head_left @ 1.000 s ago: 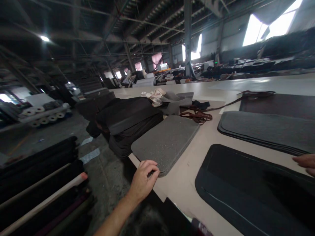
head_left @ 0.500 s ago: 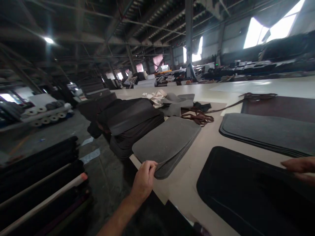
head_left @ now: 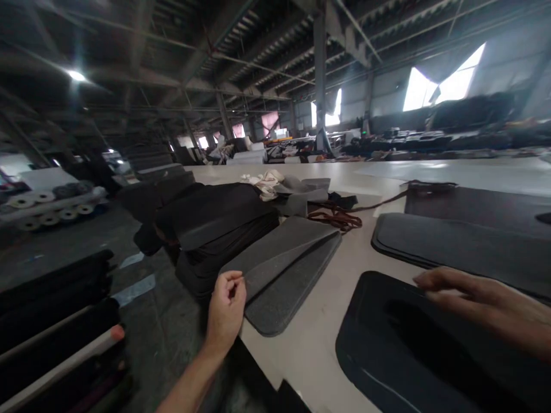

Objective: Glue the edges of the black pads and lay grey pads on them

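Observation:
My left hand [head_left: 226, 307] pinches the near corner of the top grey mat [head_left: 271, 255], a thin sheet with rounded corners. That sheet is raised and bent back towards the left, so the grey stack [head_left: 293, 292] under it shows. On the right, my right hand [head_left: 477, 295] hovers above a black mat [head_left: 365, 338], fingers stretched out and nothing visible in them. Its shadow falls on the black surface. Behind that hand lies another pile of dark grey mats [head_left: 413, 232].
Black folded material [head_left: 219, 212] is heaped along the table's left side. Brown strips [head_left: 338, 218] and cream cloth [head_left: 267, 182] lie behind the grey stack. A dark brown sheet [head_left: 465, 209] rests at the back right. Rolls [head_left: 51, 321] stand low on the left, beyond the table [head_left: 310, 344] edge.
My left hand has drawn the top grey mat's corner up and to the left, uncovering more of the stack. My right hand has moved left, over the black mat. The view has shifted slightly.

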`<state>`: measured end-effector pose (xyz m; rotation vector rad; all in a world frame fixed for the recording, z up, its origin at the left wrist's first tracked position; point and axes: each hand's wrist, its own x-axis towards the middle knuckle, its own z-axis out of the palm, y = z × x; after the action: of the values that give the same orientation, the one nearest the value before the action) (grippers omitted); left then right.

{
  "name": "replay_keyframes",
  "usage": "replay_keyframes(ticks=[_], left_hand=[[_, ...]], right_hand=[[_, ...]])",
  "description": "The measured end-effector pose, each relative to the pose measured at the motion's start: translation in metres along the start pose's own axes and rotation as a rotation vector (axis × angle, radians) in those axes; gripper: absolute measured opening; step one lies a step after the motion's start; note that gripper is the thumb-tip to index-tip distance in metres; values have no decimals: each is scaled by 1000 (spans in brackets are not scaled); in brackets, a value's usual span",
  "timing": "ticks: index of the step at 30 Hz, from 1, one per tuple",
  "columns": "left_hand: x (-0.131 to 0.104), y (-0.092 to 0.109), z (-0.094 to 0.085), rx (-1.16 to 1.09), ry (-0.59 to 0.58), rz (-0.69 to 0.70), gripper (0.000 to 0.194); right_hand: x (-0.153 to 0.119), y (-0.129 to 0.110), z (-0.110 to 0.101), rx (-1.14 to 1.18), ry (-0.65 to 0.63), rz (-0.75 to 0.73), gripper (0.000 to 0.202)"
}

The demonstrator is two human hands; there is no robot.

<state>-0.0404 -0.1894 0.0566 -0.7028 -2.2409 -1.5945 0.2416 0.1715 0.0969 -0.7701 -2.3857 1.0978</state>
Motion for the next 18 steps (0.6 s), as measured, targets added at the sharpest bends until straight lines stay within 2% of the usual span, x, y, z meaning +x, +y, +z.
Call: replay_keyframes(ticks=[3,5,7,10,12,15,18], left_hand=[[2,16,-4,-90,61,-48,36],[-1,25,-7,-155,83,-59,37],[-8,31,-11,-152,122,33,33],[-20,28,-21,-18,198,221,24],[-30,19,-30,43,195,249,23],[-42,3,-43,42,99,126,30],[-50,-12,-52,-63,-26,-67,41]], right_hand=[[18,-32,22,90,-188,47,41],[33,-42,39,171,-209,61,45],[48,-42,56,283,-216,98,46],[69,-38,80,505,-233,209,42],[78,-35,93,640,-243,268,39],[86,-36,110,673,-263,270,39],[95,-38,124,444,-253,219,42]])
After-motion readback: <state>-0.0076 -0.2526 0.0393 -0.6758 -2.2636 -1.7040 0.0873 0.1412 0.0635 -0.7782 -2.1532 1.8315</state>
